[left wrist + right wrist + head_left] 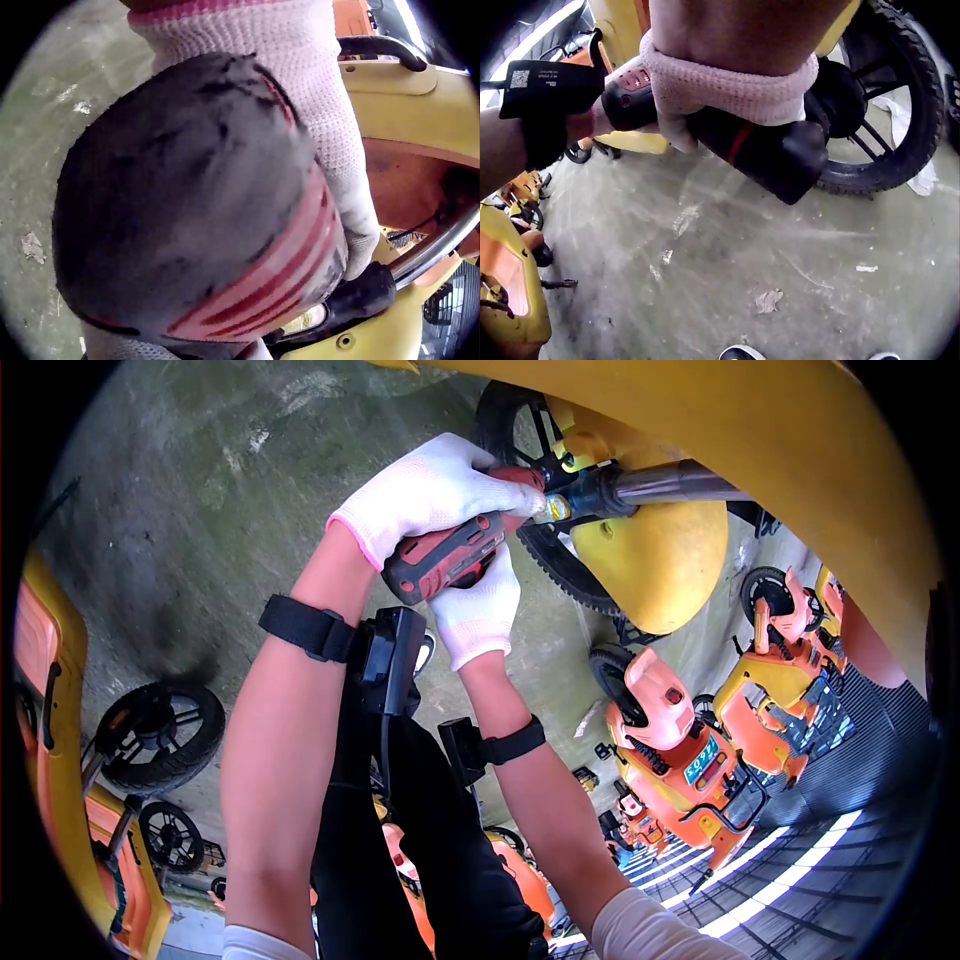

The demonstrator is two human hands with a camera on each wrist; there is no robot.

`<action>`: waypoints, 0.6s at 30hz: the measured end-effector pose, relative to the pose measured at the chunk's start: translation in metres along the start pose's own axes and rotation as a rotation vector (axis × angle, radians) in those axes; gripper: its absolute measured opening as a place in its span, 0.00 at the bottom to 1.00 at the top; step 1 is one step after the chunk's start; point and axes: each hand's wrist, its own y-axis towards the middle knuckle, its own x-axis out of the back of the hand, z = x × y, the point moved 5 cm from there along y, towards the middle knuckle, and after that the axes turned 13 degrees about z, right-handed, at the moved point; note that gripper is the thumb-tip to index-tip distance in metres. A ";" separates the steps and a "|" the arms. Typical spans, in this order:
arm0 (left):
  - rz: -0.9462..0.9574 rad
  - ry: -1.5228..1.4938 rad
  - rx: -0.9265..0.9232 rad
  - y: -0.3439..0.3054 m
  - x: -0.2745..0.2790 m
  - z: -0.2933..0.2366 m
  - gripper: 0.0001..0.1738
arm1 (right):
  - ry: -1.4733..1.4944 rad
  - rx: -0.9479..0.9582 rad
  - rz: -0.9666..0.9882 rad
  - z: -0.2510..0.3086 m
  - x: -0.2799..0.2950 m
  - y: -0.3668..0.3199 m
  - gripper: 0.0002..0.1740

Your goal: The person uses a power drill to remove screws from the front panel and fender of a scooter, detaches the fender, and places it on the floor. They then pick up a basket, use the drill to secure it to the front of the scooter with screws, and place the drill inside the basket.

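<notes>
Both hands, in white gloves, hold a red-and-black cordless power tool (445, 560). My left hand (425, 490) lies over the top and front of its body, fingers reaching toward the nose. Below it, my right hand (480, 610) grips the handle; the black battery base (780, 161) shows past that hand in the right wrist view. The tool's nose points at the lower end of a fork leg (680, 482), close to a yellowish fitting (556, 509). In the left wrist view the rounded black rear (172, 195) of the tool fills the middle.
A spoked wheel (922, 112) and a yellow fender (660, 560) stand beside the fork, under a large yellow body panel (780, 420). Other orange-and-yellow scooters (670, 760) stand behind, and more wheels (165, 735) at left. The concrete floor (705, 277) bears scraps.
</notes>
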 end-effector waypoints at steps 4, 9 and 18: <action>0.023 -0.027 0.031 -0.001 0.002 -0.005 0.27 | 0.024 -0.021 0.016 0.007 0.002 -0.001 0.29; 0.046 -0.027 0.057 0.000 -0.002 -0.010 0.25 | -0.023 -0.038 0.048 0.011 0.003 -0.004 0.27; -0.004 -0.015 0.015 -0.003 -0.003 -0.007 0.23 | 0.012 -0.007 0.084 -0.001 0.003 -0.001 0.28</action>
